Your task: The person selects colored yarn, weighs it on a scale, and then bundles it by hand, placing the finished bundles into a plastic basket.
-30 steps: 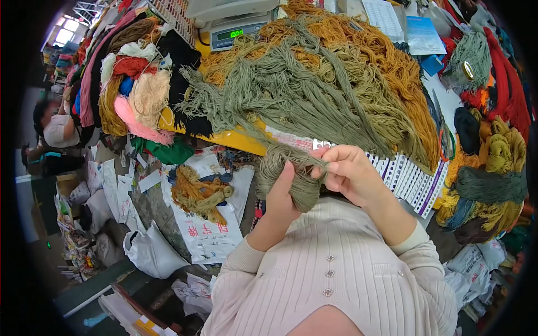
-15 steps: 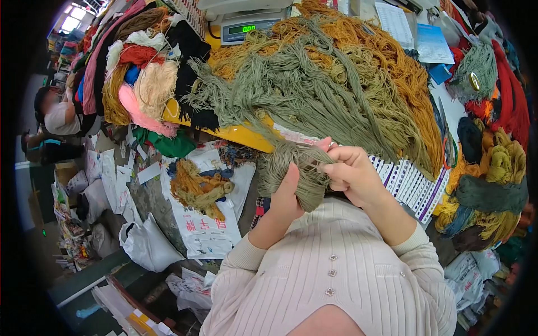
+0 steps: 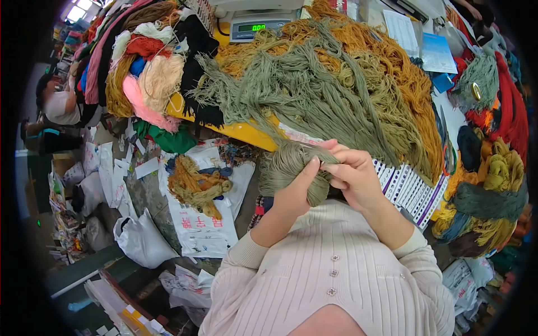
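A bundle of grey-green yarn [image 3: 281,166] hangs in front of my chest at the table's near edge. My left hand [image 3: 298,189] is closed around its right side, thumb on top. Fingers of my right hand [image 3: 353,175] are pinched together at the bundle's right side, touching the left thumb tip. Between them the yarn strands are too fine to follow. Just beyond lies a big heap of loose green yarn [image 3: 302,89], and ochre yarn [image 3: 412,95] spreads along its right and back.
An electronic scale [image 3: 259,28] reading 0.00 stands behind the heap. White perforated strips [image 3: 412,187] and scissors [image 3: 446,143] lie to the right. Coloured skeins [image 3: 159,78] pile up at left. White sacks [image 3: 143,239] and an ochre yarn tangle [image 3: 196,182] are on the floor. Another person [image 3: 59,106] is far left.
My left thumb has moved up and right to meet the right fingertips. My right hand has shifted slightly, its fingers closer together. The view has shifted a little.
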`<state>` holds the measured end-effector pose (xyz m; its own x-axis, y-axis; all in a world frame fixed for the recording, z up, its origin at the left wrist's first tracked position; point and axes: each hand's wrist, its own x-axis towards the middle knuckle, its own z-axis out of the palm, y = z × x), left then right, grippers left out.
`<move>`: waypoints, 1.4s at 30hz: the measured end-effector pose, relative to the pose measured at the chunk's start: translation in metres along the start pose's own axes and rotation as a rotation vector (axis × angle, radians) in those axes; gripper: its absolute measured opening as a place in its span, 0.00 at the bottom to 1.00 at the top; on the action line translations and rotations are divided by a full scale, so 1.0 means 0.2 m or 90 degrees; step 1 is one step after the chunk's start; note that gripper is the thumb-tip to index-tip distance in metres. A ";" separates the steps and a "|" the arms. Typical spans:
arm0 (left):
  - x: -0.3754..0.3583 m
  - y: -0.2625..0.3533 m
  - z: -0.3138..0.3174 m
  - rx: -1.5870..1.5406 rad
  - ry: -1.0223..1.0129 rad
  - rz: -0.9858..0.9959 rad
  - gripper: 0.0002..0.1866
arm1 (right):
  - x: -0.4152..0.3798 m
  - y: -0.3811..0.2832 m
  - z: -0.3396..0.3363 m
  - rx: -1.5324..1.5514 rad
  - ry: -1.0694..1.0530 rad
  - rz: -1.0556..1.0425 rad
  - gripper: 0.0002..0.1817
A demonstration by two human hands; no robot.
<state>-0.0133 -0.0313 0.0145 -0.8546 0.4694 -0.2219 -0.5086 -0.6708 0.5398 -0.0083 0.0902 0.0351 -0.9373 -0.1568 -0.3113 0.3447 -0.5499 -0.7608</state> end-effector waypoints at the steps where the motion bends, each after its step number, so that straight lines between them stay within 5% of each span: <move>1: 0.00 0.00 0.00 0.013 0.021 0.017 0.17 | 0.00 0.00 0.00 0.053 -0.011 0.037 0.03; 6: 0.00 0.07 -0.12 0.037 0.085 0.022 0.13 | 0.02 -0.07 -0.01 0.231 -0.205 0.299 0.05; 9: -0.06 0.25 -0.23 -0.213 -0.073 0.049 0.15 | 0.05 -0.20 0.01 -0.092 -0.270 0.257 0.07; 10: -0.10 0.33 -0.31 -0.364 -0.115 0.055 0.15 | 0.07 -0.27 0.01 -0.278 -0.215 0.212 0.07; 11: -0.15 0.41 -0.41 -0.513 -0.162 0.063 0.14 | 0.09 -0.32 -0.01 -0.246 -0.165 0.189 0.07; 15: -0.51 0.59 -1.06 -0.520 -0.049 0.291 0.14 | 0.31 -0.58 -0.12 -0.027 0.048 0.040 0.03; 21: -1.41 0.57 -1.99 -0.458 0.400 0.519 0.13 | 0.84 -1.08 -0.42 0.088 0.087 -0.166 0.03; 23: -1.69 0.54 -2.11 -0.223 0.759 0.584 0.12 | 0.96 -1.35 -0.50 0.123 0.109 -0.249 0.05; 24: -1.81 0.48 -2.11 0.059 0.993 0.494 0.11 | 1.00 -1.50 -0.53 0.155 0.065 -0.266 0.07; 26: -2.11 0.37 -2.16 0.085 1.118 0.517 0.12 | 1.01 -1.69 -0.46 0.095 -0.061 -0.290 0.08; 27: -2.20 0.35 -2.19 -0.186 1.007 0.649 0.13 | 0.98 -1.69 -0.31 0.004 -0.140 -0.300 0.07; 29: -2.04 0.36 -1.88 -0.340 0.940 0.716 0.11 | 0.90 -1.49 0.13 -0.259 -0.080 -0.212 0.06; 34: -1.76 0.11 -2.13 -0.419 0.840 0.558 0.13 | 0.90 -1.26 0.68 -0.364 -0.433 -0.082 0.09; 37: -1.50 0.02 -2.01 -0.573 0.689 0.522 0.12 | 1.16 -1.57 0.69 -0.271 -0.313 -0.124 0.10; 38: -1.46 0.01 -1.96 -0.485 0.671 0.510 0.10 | 1.26 -1.68 0.68 -0.298 -0.158 -0.229 0.10; 39: -1.42 0.00 -1.91 -0.484 0.700 0.498 0.09 | 1.34 -1.80 0.67 -0.318 -0.002 -0.332 0.10; 42: -1.35 0.00 -1.84 -0.450 0.785 0.473 0.07 | 1.45 -2.18 0.65 -0.317 0.056 -0.577 0.10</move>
<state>0.1785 -0.3692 -0.2256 -0.3027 -0.5595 -0.7716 0.3927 -0.8109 0.4339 -0.4372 0.1782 0.3509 -0.8553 0.2179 0.4702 -0.4870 -0.0280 -0.8729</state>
